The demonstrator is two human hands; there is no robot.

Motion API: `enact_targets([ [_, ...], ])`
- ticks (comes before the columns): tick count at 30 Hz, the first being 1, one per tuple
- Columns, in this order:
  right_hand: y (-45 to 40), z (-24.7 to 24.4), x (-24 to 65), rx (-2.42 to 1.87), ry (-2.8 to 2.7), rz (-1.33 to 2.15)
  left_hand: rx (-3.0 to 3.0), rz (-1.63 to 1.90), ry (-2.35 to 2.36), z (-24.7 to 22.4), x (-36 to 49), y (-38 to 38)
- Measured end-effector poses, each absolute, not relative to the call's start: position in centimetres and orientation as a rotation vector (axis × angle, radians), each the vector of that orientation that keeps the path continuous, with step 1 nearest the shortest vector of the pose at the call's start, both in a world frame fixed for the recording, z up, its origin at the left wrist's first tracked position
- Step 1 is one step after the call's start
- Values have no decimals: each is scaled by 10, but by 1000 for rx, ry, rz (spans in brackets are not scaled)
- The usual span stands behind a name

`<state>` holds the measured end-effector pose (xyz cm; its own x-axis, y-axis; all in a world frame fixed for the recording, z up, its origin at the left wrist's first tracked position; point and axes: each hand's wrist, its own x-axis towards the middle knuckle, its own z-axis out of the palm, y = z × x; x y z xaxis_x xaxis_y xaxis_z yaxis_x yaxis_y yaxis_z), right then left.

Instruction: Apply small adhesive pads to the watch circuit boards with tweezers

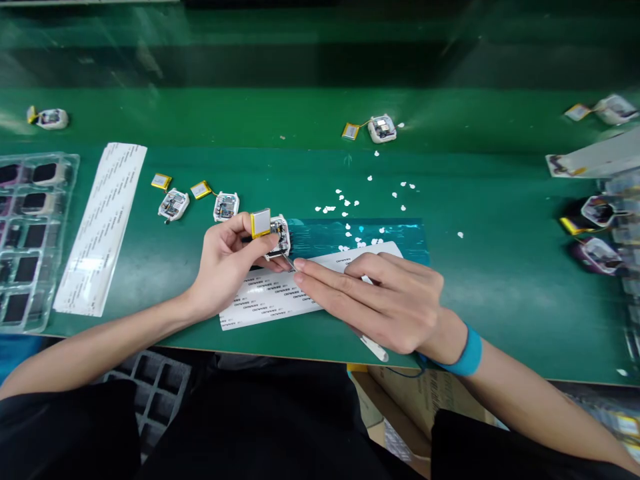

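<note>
Near the counter's (pixel 500 300) front edge, our left hand (pixel 233 257) pinches a white watch case (pixel 281 237); our right hand (pixel 380 297) grips a thin tool (pixel 289 261) at it. A printed sheet (pixel 270 300) lies beneath, white tabs (pixel 327 210) beyond, a clear tray (pixel 61 220) at the left edge.

Fairly bright light is reaching my right hand (pixel 395 300); glare is whitening the left printed sheet (pixel 100 230); a dark band is crossing the green surface (pixel 500 293); outer edges are blurring and stretching.
</note>
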<state>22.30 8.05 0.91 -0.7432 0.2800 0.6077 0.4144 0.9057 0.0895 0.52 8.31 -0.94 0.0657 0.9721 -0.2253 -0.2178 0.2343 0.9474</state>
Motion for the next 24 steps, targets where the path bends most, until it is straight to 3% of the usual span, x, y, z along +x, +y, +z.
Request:
enact_targets([
  [24,80,7,231,-547,-2444,-118,1018,1098,1141,-9,3,86],
])
